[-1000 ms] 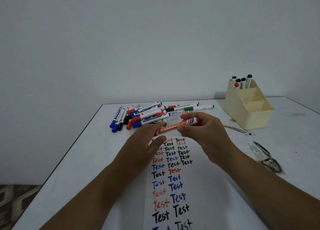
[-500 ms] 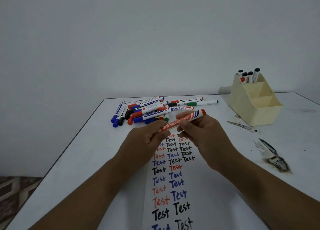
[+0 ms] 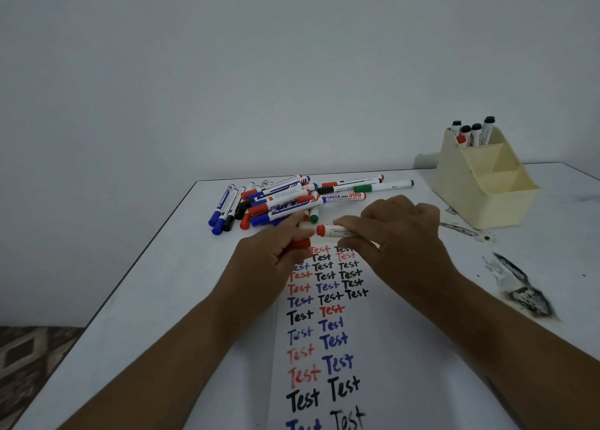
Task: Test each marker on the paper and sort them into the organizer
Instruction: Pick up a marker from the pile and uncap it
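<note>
My right hand (image 3: 402,235) grips the white barrel of a red whiteboard marker (image 3: 341,232), held level just above the top of the paper; its red end points left. My left hand (image 3: 269,254) sits close beside it, fingers curled round a red cap (image 3: 298,244). The white paper strip (image 3: 383,348) runs toward me, covered with "Test" in red, blue and black. A pile of several capped markers (image 3: 285,202) lies behind my hands. The cream organizer (image 3: 487,199) stands at the back right, with several markers (image 3: 472,132) upright in its rear compartment.
Black ink smears (image 3: 526,295) and a thin dark streak (image 3: 461,228) mark the white table (image 3: 146,300) to the right of the paper. The table's left edge drops to a patterned floor (image 3: 29,358). A plain wall rises behind.
Both hands held the capped red marker as one piece above the paper; now they have drawn apart, the cap in my left hand and the barrel in my right.
</note>
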`<action>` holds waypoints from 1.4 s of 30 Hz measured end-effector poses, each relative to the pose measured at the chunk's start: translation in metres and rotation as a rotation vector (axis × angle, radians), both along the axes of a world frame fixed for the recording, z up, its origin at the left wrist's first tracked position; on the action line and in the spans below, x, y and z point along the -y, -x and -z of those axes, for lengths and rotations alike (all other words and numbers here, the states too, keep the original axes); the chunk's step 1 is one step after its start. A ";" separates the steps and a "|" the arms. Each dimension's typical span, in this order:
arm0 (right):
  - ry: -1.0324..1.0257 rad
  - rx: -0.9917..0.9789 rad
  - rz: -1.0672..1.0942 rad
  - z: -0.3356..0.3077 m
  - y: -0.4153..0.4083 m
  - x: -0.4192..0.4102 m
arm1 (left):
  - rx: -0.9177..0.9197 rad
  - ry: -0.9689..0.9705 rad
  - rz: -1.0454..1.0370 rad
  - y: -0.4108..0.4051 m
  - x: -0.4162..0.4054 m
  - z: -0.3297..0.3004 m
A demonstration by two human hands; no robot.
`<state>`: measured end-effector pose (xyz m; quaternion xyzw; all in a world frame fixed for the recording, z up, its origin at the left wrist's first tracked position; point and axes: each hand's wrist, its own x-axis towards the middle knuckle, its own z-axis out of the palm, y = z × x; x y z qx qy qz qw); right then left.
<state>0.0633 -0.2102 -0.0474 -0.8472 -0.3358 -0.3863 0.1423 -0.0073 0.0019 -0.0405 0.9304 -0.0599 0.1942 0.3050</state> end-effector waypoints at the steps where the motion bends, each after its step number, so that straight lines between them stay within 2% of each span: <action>1: 0.013 0.003 -0.001 0.000 0.002 -0.001 | 0.035 -0.025 0.010 -0.001 -0.001 0.000; 17: 0.166 -0.041 -0.026 0.004 0.010 -0.011 | -0.045 -0.074 0.034 0.005 0.006 -0.002; 27: 0.162 -0.006 -0.057 0.006 0.010 -0.016 | -0.038 -0.041 -0.002 0.005 0.014 0.000; 33: 0.187 0.009 -0.078 0.006 0.011 -0.013 | -0.111 -0.064 0.025 0.004 0.016 -0.001; 42: 0.174 -0.069 -0.067 0.000 0.009 -0.013 | -0.086 -0.055 0.038 0.005 0.010 -0.003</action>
